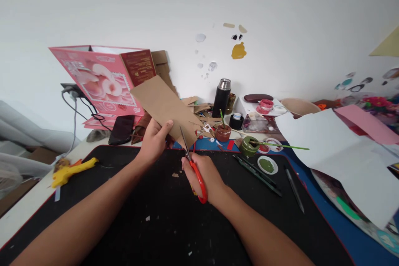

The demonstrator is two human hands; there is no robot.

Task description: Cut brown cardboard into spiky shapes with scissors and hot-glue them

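My left hand (156,137) grips a flat piece of brown cardboard (165,104), thumb on top and fingers underneath, tilted up over the far side of the black mat (140,224). In my right hand (205,174) is a pair of scissors (199,183) with red handles. Their blades lie at the cardboard's near edge, pointing away from me. One blade shows over the cardboard; the other is partly hidden. Small scraps (175,175) of cardboard lie on the mat beneath.
Open paint jars (249,146) and a lid with green paint (267,165) stand right of my hands, beside dark pens (257,174). A black thermos (221,97) stands by the wall. A yellow glue gun (73,171) and a phone (121,129) lie left. White paper (346,149) is at right.
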